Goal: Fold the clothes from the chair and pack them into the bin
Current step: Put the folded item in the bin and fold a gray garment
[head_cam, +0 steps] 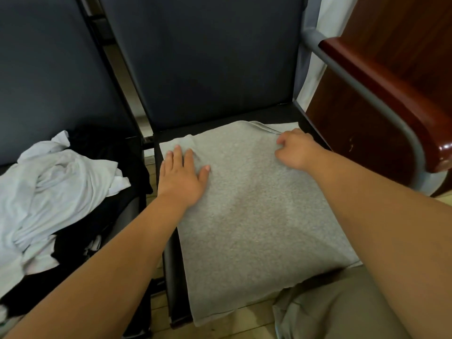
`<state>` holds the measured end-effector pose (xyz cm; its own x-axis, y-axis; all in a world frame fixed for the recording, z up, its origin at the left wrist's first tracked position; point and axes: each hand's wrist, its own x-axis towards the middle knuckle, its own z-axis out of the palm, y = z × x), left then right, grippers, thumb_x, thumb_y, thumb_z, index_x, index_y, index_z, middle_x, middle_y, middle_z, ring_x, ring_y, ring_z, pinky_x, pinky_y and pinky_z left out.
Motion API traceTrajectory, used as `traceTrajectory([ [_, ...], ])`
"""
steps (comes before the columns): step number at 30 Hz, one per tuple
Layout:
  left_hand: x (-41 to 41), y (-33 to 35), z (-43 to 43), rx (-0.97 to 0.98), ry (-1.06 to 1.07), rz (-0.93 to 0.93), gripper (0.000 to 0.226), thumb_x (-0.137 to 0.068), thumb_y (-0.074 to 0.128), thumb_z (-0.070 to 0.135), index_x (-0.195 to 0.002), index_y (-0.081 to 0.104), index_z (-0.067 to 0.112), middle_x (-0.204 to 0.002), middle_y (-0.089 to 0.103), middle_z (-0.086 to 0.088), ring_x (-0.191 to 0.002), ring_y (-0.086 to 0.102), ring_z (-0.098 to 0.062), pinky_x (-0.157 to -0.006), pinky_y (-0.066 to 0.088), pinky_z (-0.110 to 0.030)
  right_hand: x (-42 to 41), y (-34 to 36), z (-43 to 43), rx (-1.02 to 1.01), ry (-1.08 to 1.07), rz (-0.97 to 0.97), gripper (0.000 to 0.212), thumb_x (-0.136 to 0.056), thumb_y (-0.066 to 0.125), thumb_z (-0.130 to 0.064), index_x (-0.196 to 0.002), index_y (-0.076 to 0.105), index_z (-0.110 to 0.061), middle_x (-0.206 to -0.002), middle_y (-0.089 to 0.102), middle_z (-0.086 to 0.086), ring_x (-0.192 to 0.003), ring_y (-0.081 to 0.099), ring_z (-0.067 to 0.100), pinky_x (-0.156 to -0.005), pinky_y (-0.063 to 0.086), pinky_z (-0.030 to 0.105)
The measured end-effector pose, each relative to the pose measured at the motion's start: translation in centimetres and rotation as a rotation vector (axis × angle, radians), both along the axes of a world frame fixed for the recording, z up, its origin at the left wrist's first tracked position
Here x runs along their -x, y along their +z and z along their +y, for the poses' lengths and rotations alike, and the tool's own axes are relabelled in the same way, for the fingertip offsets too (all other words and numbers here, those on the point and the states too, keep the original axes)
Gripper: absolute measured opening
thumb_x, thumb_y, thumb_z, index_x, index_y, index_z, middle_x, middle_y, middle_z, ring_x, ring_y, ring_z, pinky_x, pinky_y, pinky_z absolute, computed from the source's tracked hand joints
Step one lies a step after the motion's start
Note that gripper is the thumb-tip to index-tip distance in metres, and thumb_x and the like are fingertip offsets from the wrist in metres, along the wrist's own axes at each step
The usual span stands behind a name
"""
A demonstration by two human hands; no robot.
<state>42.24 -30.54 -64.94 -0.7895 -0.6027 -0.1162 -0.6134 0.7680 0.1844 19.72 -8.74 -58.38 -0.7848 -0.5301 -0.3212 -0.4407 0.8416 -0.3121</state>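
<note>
Both forearms (391, 228) reach forward over the chair (208, 57) seat. The left hand (182, 178) lies flat, fingers straight and spread, pressing the grey garment (256, 216). The right hand (297, 149), fingers curled, pinches the garment's far edge. The garment lies folded under both hands, its long axis running from the chair back towards the camera, its near end hanging over the seat front. Left of the left hand, white and black clothes (56, 182) lie heaped.

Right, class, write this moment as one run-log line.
stage: folding | left hand: flat on grey garment | right hand: pinches its far edge | white and black pile: neighbouring chair
</note>
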Motion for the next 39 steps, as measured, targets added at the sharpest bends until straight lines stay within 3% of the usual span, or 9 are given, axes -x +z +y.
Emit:
traceTrajectory([
  [7, 0.6, 0.1, -3.5, 0.008, -0.079, -0.026, 0.083, -0.100, 0.013, 0.079, -0.170, 0.000, 0.034, -0.177, -0.015, -0.003, -0.163, -0.014, -0.025, -0.132, -0.005, -0.045, 1.8, -0.2, -0.7, -0.100, -0.055, -0.005, 0.072, -0.101, 0.052, -0.035, -0.167, 0.028, -0.019, -0.172, 0.023, 0.008, -0.153, 0.025, 0.042, -0.119, 0.035, 0.050],
  [11, 0.7, 0.0, -3.9, 0.016, -0.063, -0.022, 0.082, -0.100, 0.013, 0.079, -0.169, -0.002, 0.038, -0.177, -0.016, -0.004, -0.163, -0.016, -0.024, -0.132, -0.006, -0.044, 2.0, -0.4, -1.3, -0.075, -0.109, 0.091, 0.084, -0.103, 0.055, -0.037, -0.171, 0.007, -0.024, -0.178, -0.008, -0.006, -0.158, 0.015, 0.042, -0.125, 0.026, 0.051],
  [14, 0.6, -0.1, -3.8, 0.032, -0.063, -0.016, 0.082, -0.100, 0.010, 0.079, -0.169, -0.003, 0.036, -0.176, -0.016, -0.005, -0.163, -0.016, -0.024, -0.132, -0.005, -0.045, 1.6, -0.3, -2.4, -0.001, -0.143, 0.170, 0.077, -0.101, 0.058, -0.036, -0.167, 0.025, -0.016, -0.175, 0.011, 0.010, -0.153, 0.025, 0.044, -0.122, 0.033, 0.054],
  [17, 0.6, -0.1, -3.8, 0.024, -0.052, -0.023, 0.083, -0.100, 0.008, 0.079, -0.169, -0.004, 0.035, -0.176, -0.017, -0.006, -0.162, -0.016, -0.025, -0.132, -0.004, -0.046, 0.6, -0.1, -3.7, -0.022, -0.160, 0.093, 0.071, -0.101, 0.058, -0.043, -0.161, 0.034, -0.014, -0.166, 0.026, 0.019, -0.148, 0.032, 0.046, -0.116, 0.037, 0.055],
  [21, 0.2, -0.2, -3.4, 0.013, -0.015, -0.017, 0.084, -0.100, 0.009, 0.079, -0.169, -0.004, 0.033, -0.176, -0.017, -0.008, -0.162, -0.016, -0.027, -0.133, -0.002, -0.048, -0.3, -0.7, -4.6, -0.187, -0.100, -0.020, 0.088, -0.099, 0.053, -0.066, -0.167, 0.025, -0.019, -0.171, 0.019, 0.013, -0.153, 0.025, 0.046, -0.120, 0.034, 0.056],
  [27, 0.5, -0.3, -2.9, -0.020, 0.029, -0.020, 0.082, -0.101, 0.011, 0.077, -0.169, -0.004, 0.033, -0.176, -0.018, -0.008, -0.162, -0.017, -0.028, -0.132, -0.003, -0.049, 0.8, -1.7, -3.4, -0.168, -0.060, -0.014, 0.090, -0.098, 0.050, -0.072, -0.170, 0.011, -0.034, -0.179, -0.005, -0.002, -0.164, -0.003, 0.037, -0.130, 0.012, 0.059],
  [31, 1.7, 0.2, -3.4, -0.007, 0.014, -0.032, 0.082, -0.102, 0.012, 0.075, -0.170, -0.001, 0.031, -0.176, -0.015, -0.009, -0.163, -0.014, -0.029, -0.132, -0.004, -0.049, 1.0, -1.5, -4.0, -0.151, -0.098, 0.018, 0.087, -0.099, 0.052, -0.067, -0.169, 0.019, -0.028, -0.178, 0.001, 0.003, -0.163, 0.004, 0.040, -0.130, 0.014, 0.058],
  [35, 1.6, 0.7, -3.0, 0.037, 0.023, -0.016, 0.082, -0.104, 0.017, 0.071, -0.170, 0.003, 0.024, -0.176, -0.013, -0.012, -0.163, -0.013, -0.031, -0.132, -0.004, -0.048, 0.4, -1.1, -5.8, -0.267, -0.249, 0.007, 0.089, -0.094, 0.054, -0.061, -0.166, 0.024, -0.018, -0.169, 0.020, 0.014, -0.152, 0.027, 0.047, -0.120, 0.033, 0.060],
  [39, 0.2, 0.1, -1.5, 0.019, -0.046, 0.031, 0.078, -0.106, 0.017, 0.069, -0.170, 0.005, 0.026, -0.177, -0.011, -0.008, -0.163, -0.013, -0.028, -0.133, -0.002, -0.047, -0.6, -2.5, -5.5, -0.349, -0.200, -0.050, 0.107, -0.089, 0.053, -0.080, -0.170, 0.006, -0.028, -0.177, -0.002, 0.010, -0.157, 0.011, 0.053, -0.123, 0.025, 0.068],
])
